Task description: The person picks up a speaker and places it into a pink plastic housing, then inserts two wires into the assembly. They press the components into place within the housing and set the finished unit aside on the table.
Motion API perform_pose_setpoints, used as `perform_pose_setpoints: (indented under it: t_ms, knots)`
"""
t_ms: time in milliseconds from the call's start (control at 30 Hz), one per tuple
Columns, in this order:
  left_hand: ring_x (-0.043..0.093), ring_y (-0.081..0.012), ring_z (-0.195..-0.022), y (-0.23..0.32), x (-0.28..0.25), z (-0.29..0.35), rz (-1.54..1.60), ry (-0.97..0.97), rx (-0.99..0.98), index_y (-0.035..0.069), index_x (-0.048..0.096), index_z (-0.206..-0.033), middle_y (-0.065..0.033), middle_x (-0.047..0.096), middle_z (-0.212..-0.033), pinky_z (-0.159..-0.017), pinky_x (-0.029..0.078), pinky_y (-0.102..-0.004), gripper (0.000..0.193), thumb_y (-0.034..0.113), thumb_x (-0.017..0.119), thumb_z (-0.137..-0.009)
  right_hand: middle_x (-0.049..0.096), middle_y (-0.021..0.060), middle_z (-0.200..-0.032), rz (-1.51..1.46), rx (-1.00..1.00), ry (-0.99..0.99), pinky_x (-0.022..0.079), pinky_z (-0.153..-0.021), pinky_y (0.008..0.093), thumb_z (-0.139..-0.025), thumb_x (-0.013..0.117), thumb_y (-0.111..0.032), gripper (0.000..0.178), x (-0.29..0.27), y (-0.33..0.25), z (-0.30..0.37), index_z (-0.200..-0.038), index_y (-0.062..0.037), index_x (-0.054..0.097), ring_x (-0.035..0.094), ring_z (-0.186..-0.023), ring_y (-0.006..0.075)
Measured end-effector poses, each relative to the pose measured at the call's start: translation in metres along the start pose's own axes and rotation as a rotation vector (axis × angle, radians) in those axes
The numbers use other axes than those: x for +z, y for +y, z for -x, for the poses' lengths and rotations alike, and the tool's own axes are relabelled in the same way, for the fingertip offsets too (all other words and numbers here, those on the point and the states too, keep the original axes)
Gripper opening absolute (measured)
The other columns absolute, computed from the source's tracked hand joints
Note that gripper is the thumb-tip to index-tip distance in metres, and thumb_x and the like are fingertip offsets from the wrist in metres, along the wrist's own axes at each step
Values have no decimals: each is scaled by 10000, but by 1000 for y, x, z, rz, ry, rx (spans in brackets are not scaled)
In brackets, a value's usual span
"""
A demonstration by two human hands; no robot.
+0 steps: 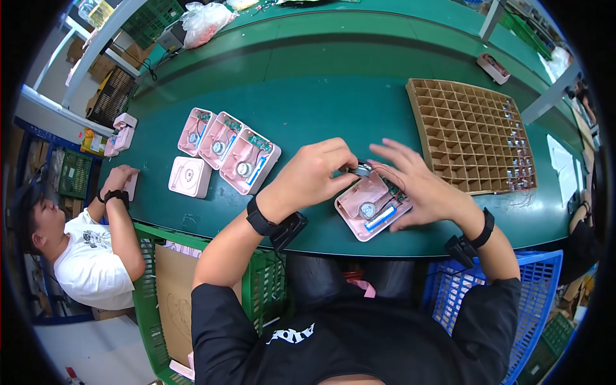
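Between the thumb and fingers of my left hand (pixel 314 170) is a small round speaker (pixel 362 169) with a dark face and metal rim, held over the far edge of an open pink plastic case (pixel 351 220). Thin red wires run from it toward my right hand (pixel 423 186). That hand is spread at the case's right side, its thumb close to the rim; whether it touches is unclear. Inside the case lie a round metal part (pixel 367 210), a blue cylindrical battery (pixel 381 218) and a green circuit board (pixel 393 190), partly covered by my right fingers.
Left of my hands stand several open pink cases (pixel 250 168) and a closed pink case (pixel 190 177). A cardboard divider box (pixel 462 138) with small wired parts sits right. Another pink case (pixel 493 68) lies farther back. A co-worker (pixel 90 247) sits left; green (pixel 149 301) and blue crates (pixel 529 289) flank me.
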State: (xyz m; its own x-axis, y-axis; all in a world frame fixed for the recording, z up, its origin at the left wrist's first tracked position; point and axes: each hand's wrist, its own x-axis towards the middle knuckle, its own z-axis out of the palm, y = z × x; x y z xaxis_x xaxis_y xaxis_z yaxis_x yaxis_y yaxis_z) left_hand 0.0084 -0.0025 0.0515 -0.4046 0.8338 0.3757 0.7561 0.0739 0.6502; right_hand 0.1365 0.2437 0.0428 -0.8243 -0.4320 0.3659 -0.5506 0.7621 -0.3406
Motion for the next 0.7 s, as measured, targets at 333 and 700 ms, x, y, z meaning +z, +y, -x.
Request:
perform_pose_setpoints:
  t_ms: [333,700]
  knots:
    - [697,-242,-716,-1,-9,8,-121,-249,-169,-15,702,-865,-126,684,-818,-654,572,-349,198,77,840,-756,513,201,-1335,-39,168,-225,457,-1010,466,-571,946,-321,1282,19,-16,8,-1603,55,285,526,-1143,380]
    - [700,-261,-724,-23,16,6,-63,-186,-172,-11,710,-870,-130,687,-822,-655,566,-364,190,91,836,-771,516,194,-1269,-50,180,-157,450,-1000,457,-588,965,-364,1343,26,-15,14,-1617,73,221,529,-1113,370]
